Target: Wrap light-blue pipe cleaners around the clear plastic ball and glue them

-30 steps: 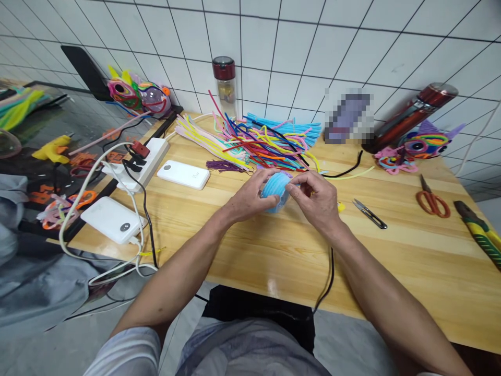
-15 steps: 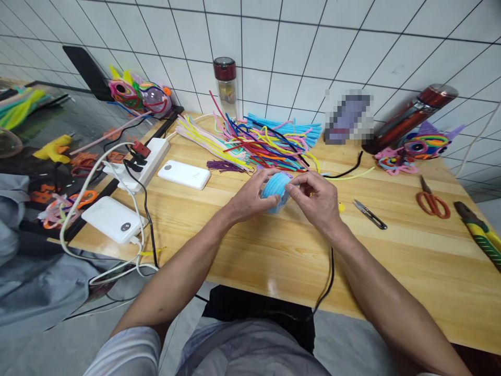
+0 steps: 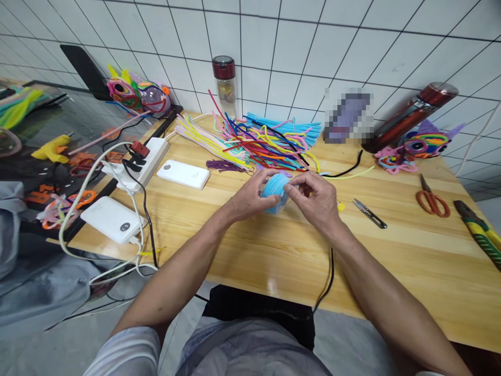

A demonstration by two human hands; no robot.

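Note:
A round object wrapped in light blue strands (image 3: pixel 275 190) is held above the wooden table (image 3: pixel 254 250). My left hand (image 3: pixel 250 197) grips it from the left, with the thumb across its front. The fingers of my right hand (image 3: pixel 316 198) are pinched together at its right edge; whatever lies between them is too small to make out. Just behind the hands lies a heap of many-coloured pipe cleaners (image 3: pixel 266 143). A small yellow piece (image 3: pixel 341 207) rests beside my right hand.
Thread snips (image 3: pixel 370 213), scissors (image 3: pixel 432 198) and pliers (image 3: pixel 479 232) lie at the right. Two white power banks (image 3: pixel 183 174) and a power strip (image 3: pixel 144 164) with cables are at the left. A glass bottle (image 3: pixel 226 91) and a red flask (image 3: pixel 410 117) stand near the wall.
Both hands stay nearly in place around the blue object. The fingers of my right hand have shifted very slightly left along its edge.

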